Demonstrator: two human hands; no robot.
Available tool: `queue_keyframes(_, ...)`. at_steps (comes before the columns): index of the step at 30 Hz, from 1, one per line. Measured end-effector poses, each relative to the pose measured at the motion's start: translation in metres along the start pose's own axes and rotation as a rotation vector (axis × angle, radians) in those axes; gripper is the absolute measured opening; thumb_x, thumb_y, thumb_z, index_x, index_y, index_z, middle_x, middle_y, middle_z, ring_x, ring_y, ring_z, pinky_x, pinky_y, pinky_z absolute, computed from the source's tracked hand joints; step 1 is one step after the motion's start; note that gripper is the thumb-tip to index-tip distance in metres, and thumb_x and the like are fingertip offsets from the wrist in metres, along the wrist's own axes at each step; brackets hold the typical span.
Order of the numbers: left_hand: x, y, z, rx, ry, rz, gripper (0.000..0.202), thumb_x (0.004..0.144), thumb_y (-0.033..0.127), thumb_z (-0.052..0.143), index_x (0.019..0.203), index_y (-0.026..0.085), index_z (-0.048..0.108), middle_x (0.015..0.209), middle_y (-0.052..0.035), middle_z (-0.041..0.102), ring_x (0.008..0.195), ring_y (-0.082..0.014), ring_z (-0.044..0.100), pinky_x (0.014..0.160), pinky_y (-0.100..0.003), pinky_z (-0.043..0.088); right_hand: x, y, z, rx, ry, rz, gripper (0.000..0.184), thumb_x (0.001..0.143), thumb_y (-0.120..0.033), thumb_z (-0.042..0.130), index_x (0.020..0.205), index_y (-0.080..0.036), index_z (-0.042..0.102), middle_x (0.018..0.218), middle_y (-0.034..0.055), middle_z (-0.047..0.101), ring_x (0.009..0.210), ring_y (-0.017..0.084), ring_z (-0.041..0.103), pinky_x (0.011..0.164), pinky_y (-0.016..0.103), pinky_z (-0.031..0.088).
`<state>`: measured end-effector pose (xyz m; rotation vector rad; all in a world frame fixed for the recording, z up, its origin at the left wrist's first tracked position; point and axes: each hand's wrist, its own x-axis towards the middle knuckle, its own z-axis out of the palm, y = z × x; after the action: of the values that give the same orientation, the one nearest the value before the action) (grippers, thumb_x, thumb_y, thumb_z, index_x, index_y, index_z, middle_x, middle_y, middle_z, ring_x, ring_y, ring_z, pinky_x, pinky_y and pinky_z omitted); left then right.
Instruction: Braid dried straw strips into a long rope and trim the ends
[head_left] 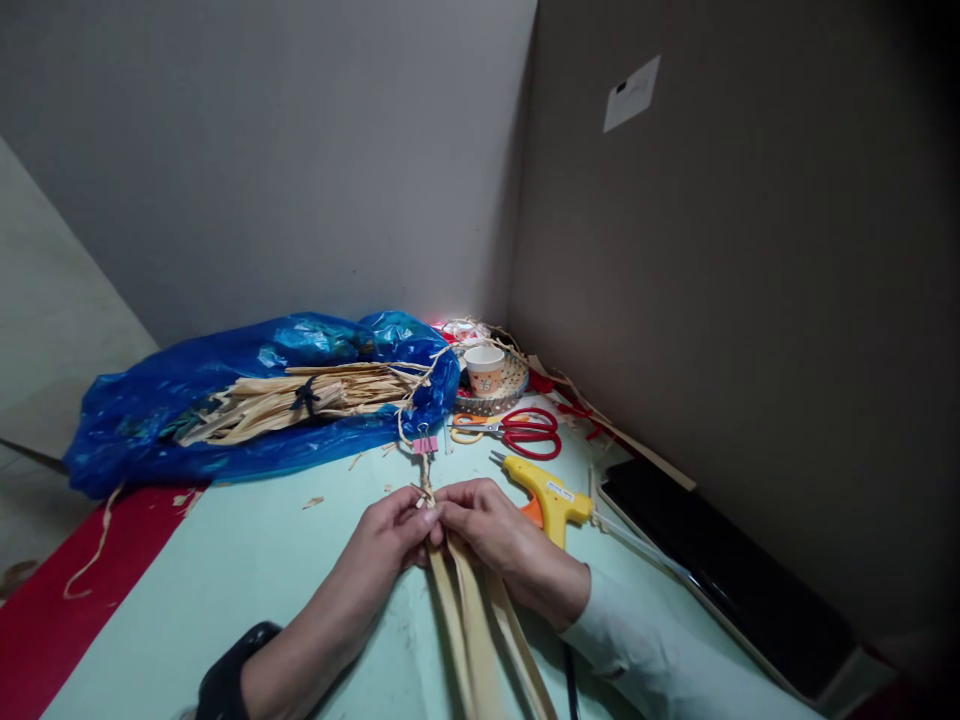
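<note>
Both hands met at one spot over the pale green table, fingertips almost touching each other. The left hand was curled nearly closed, thumb and forefinger pinched on the straw strips from the left. The right hand was closed in the same way on them from the right, its other fingers folded over the top. Neither hand was nearer than the other; the pinch point sat between them.

The strips' long axis ran straight away from the person. On the near side of the hands three or four flat loose strips fanned back toward the body, passing under the right wrist. On the far side a thin worked length, too small to tell how it was made, carried on to a pink binder clip clamped at its far end, just beyond the fingertips.

A yellow glue gun lay just beside the right hand, on its outer side, with its nozzle pointing away and left. Red-handled scissors lay beyond it, and a paper cup farther off. Well beyond the left hand, a blue plastic bag held a tied bundle of straw.
</note>
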<state>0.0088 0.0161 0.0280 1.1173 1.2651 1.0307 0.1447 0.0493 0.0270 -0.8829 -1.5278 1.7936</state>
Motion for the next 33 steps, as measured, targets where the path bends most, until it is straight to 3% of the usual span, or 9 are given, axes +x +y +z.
queue_keyframes(4,0.005,0.001,-0.003,-0.016,-0.061,-0.041,0.024,0.068,0.036,0.065,0.063,0.017,0.053,0.055,0.0016,0.057,0.043,-0.009,0.046,0.046,-0.024,0.036,-0.001,-0.003,-0.002,-0.046,-0.054,-0.012,0.028,0.084,-0.018,0.043,0.058,-0.016,0.052,0.054,-0.0011,0.055,0.052,0.011,0.047,0.061,0.022,0.039)
queue_keyframes(8,0.009,0.004,-0.011,-0.002,-0.098,-0.095,0.026,0.06,0.032,0.07,0.074,0.015,0.056,0.056,-0.0019,0.063,0.039,-0.0097,0.048,0.042,-0.024,0.038,0.002,0.003,-0.006,-0.239,0.042,0.0,0.012,0.083,-0.014,0.044,0.074,-0.017,0.052,0.058,-0.0034,0.056,0.058,0.012,0.052,0.062,0.022,0.039)
queue_keyframes(11,0.011,0.004,-0.015,0.004,-0.108,-0.14,0.023,0.058,0.028,0.069,0.07,0.015,0.056,0.049,-0.0011,0.061,0.036,-0.0113,0.05,0.041,-0.025,0.04,0.003,0.009,-0.007,-0.332,0.081,0.006,0.007,0.081,-0.013,0.044,0.085,-0.018,0.048,0.06,-0.0039,0.059,0.064,0.014,0.058,0.064,0.024,0.041)
queue_keyframes(13,0.011,0.004,-0.015,0.0,-0.111,-0.164,0.02,0.057,0.027,0.068,0.065,0.016,0.054,0.043,0.002,0.056,0.033,-0.0095,0.046,0.038,-0.022,0.035,0.003,0.012,-0.007,-0.4,0.086,-0.017,0.005,0.082,-0.015,0.044,0.084,-0.019,0.047,0.061,-0.003,0.061,0.066,0.014,0.059,0.065,0.025,0.041)
queue_keyframes(16,0.012,0.003,-0.013,-0.02,-0.094,-0.171,0.023,0.058,0.03,0.068,0.063,0.018,0.05,0.042,0.0068,0.049,0.03,-0.0024,0.03,0.034,-0.017,0.019,0.002,0.012,-0.009,-0.47,0.067,-0.042,0.004,0.084,-0.018,0.044,0.083,-0.019,0.047,0.063,-0.0022,0.065,0.067,0.013,0.06,0.066,0.025,0.041)
queue_keyframes(19,0.011,0.001,-0.01,-0.013,-0.057,-0.146,0.026,0.062,0.035,0.067,0.064,0.018,0.048,0.048,0.0055,0.052,0.032,-0.0008,0.024,0.035,-0.017,0.012,0.002,0.008,-0.012,-0.518,0.03,-0.057,0.006,0.085,-0.019,0.042,0.082,-0.019,0.048,0.065,-0.001,0.068,0.07,0.013,0.06,0.064,0.023,0.039)
queue_keyframes(25,0.005,-0.003,-0.007,0.054,-0.001,-0.121,0.017,0.071,0.029,0.059,0.064,0.018,0.048,0.05,0.002,0.058,0.033,-0.0024,0.026,0.035,-0.019,0.011,-0.005,-0.011,-0.016,-0.806,-0.004,-0.064,0.012,0.084,-0.018,0.048,0.077,-0.017,0.058,0.07,0.0009,0.067,0.064,0.013,0.053,0.058,0.022,0.031)
queue_keyframes(29,0.005,-0.004,-0.004,0.096,0.062,-0.107,0.013,0.068,0.022,0.06,0.062,0.018,0.049,0.045,0.0067,0.051,0.034,-0.0035,0.026,0.036,-0.018,0.013,-0.013,-0.018,-0.012,-1.041,0.09,-0.12,0.017,0.083,-0.019,0.05,0.072,-0.018,0.062,0.066,0.0025,0.063,0.066,0.015,0.053,0.057,0.025,0.026)
queue_keyframes(33,0.007,-0.008,0.0,0.104,0.11,-0.081,0.015,0.065,0.02,0.062,0.057,0.018,0.048,0.042,0.0053,0.054,0.036,-0.0036,0.031,0.038,-0.016,0.016,-0.021,-0.015,-0.001,-1.227,0.188,-0.13,0.022,0.086,-0.023,0.048,0.068,-0.018,0.06,0.061,0.0043,0.062,0.054,0.014,0.048,0.051,0.029,0.018)
